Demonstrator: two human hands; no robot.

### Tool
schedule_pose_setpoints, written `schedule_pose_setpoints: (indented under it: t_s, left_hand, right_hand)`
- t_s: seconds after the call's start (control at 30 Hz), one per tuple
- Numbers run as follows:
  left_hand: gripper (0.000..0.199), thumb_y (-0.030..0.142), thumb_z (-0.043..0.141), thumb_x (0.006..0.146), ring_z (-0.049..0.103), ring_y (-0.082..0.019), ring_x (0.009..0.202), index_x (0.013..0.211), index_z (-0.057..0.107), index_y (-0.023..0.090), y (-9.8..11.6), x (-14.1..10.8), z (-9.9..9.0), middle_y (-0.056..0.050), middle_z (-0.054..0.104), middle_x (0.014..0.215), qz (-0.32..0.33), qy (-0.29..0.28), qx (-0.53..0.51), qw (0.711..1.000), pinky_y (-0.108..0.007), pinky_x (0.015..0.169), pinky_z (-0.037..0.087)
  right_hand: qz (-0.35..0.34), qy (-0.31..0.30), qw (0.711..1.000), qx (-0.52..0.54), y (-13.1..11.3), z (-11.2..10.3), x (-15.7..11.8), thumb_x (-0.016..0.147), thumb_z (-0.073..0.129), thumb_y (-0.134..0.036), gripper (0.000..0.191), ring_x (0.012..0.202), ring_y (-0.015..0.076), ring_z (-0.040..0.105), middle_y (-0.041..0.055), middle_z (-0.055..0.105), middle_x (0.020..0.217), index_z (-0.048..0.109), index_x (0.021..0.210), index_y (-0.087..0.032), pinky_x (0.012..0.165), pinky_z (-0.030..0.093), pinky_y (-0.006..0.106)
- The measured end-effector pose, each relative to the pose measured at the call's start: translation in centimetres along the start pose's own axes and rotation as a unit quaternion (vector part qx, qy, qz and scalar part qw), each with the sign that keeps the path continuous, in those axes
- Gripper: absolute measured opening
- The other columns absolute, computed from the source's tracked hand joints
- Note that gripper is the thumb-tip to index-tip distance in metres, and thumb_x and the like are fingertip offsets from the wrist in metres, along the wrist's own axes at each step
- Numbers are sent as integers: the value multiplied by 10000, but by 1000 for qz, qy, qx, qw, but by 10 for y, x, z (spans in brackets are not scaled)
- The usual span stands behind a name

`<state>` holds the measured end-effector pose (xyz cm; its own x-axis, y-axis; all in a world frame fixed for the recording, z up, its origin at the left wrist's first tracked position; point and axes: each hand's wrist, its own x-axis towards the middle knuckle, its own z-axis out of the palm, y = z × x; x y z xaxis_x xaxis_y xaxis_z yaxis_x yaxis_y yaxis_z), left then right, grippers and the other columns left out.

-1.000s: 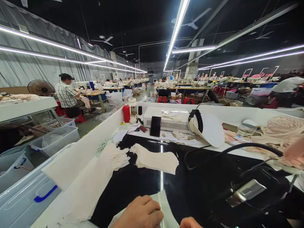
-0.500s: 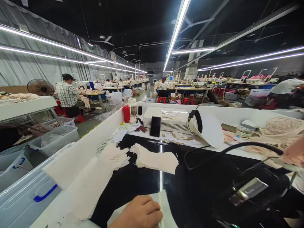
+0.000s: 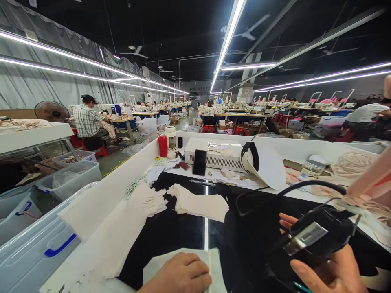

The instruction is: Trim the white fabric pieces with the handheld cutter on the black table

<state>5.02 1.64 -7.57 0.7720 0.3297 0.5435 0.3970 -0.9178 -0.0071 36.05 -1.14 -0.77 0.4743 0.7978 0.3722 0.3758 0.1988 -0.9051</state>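
Observation:
My left hand [image 3: 180,273], fingers bent and together, presses on a pale sheet [image 3: 218,270] with a narrow strip along it, at the bottom centre. At the lower right, my right hand [image 3: 332,268] is round a black device [image 3: 330,230] with a shiny metal plate [image 3: 307,238]; the device hides part of the palm and fingers. A black cable [image 3: 301,185] arches above it. Cream fabric pieces [image 3: 200,203] lie stacked on the black surface [image 3: 244,244], with a longer pale pile [image 3: 128,228] to their left.
Behind stand a phone [image 3: 199,162], a white vented box [image 3: 215,152], a red container [image 3: 163,146] and a white visor [image 3: 270,167]. Blurred pink material [image 3: 372,179] and a fingertip [image 3: 387,86], whose I cannot tell, are at the right edge. People sit at sewing tables beyond.
My right hand has appeared round the black device, which has shifted left. Pink material now rises at the right edge, where a blurred hand was. My left hand stays nearly in place.

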Motion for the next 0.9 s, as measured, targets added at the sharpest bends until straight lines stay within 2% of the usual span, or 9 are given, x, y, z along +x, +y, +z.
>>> schedule_pose_setpoints:
  t_s: [0.07, 0.13, 0.17, 0.23, 0.33, 0.43, 0.53, 0.73, 0.9]
  left_hand:
    - [111, 204, 507, 1089, 683, -109, 843, 1051, 609, 185, 2, 1, -2, 9, 742, 984, -3, 2, -16, 1000, -224, 816, 539]
    - [95, 207, 527, 1083, 679, -105, 838, 1046, 610, 179, 3, 2, -3, 7, 739, 987, 1, -9, -26, 1000, -218, 819, 536]
    - [79, 223, 555, 1072, 679, -110, 840, 1042, 610, 175, 4, 3, -5, 4, 737, 993, 4, -16, -26, 1000, -223, 823, 537]
    - [99, 262, 621, 1042, 687, -136, 896, 1070, 611, 168, 7, 4, -10, -13, 736, 1034, 3, -40, -27, 999, -248, 863, 543]
    - [181, 263, 641, 1030, 680, -178, 1060, 1178, 603, 165, 15, 8, -24, -48, 726, 1134, -26, -91, -47, 994, -294, 959, 542]
    - [129, 217, 543, 1074, 674, -179, 1097, 1169, 618, 171, 22, 14, -39, -59, 724, 1158, -49, -101, -71, 991, -313, 983, 549]
    - [158, 200, 511, 1082, 672, -190, 1127, 1178, 634, 170, 25, 20, -45, -69, 725, 1184, -63, -101, -82, 990, -333, 994, 561]
    - [244, 172, 470, 1087, 669, -200, 1167, 1289, 606, 149, 27, 33, -32, -88, 722, 1248, -51, -102, -63, 991, -342, 1026, 557]
    - [234, 159, 461, 1088, 677, -210, 1150, 1269, 608, 135, 27, 38, -22, -87, 720, 1257, -52, -102, -33, 993, -330, 912, 578]
  right_hand:
    - [10, -8, 999, 50, -21, 12, 2, 753, 802, -571, 710, 1129, 364, 722, 123, 715, 1278, 540, 1398, -433, 1006, 567, 506]
    - [16, 30, 997, 66, -38, 23, 1, 739, 813, -596, 751, 941, 365, 756, 112, 757, 1120, 570, 1400, -335, 953, 582, 589]
    - [13, 44, 997, 66, -44, 28, 1, 728, 824, -604, 773, 867, 344, 753, 94, 762, 1054, 575, 1393, -297, 901, 598, 583]
    - [-11, 55, 996, 72, -54, 36, -2, 710, 862, -575, 811, 767, 276, 728, 53, 749, 983, 562, 1394, -260, 802, 615, 488]
    - [-48, 39, 992, 108, -63, 48, -4, 734, 909, -429, 831, 700, 184, 680, 10, 707, 960, 505, 1439, -251, 705, 596, 346]
    - [-68, 31, 983, 169, -66, 62, -5, 752, 918, -321, 802, 698, 153, 650, -7, 676, 939, 481, 1419, -241, 676, 586, 303]
    - [-81, 28, 976, 202, -63, 74, -4, 804, 877, -263, 638, 674, 136, 637, -26, 670, 909, 497, 1318, -252, 671, 575, 293]
    - [-79, -13, 957, 278, -53, 91, -5, 864, 808, -247, 520, 695, 143, 634, -42, 656, 883, 493, 1275, -286, 638, 562, 303]
    - [-75, -47, 947, 309, -49, 98, -7, 881, 796, -254, 519, 698, 140, 637, -37, 652, 894, 494, 1301, -296, 578, 534, 264]
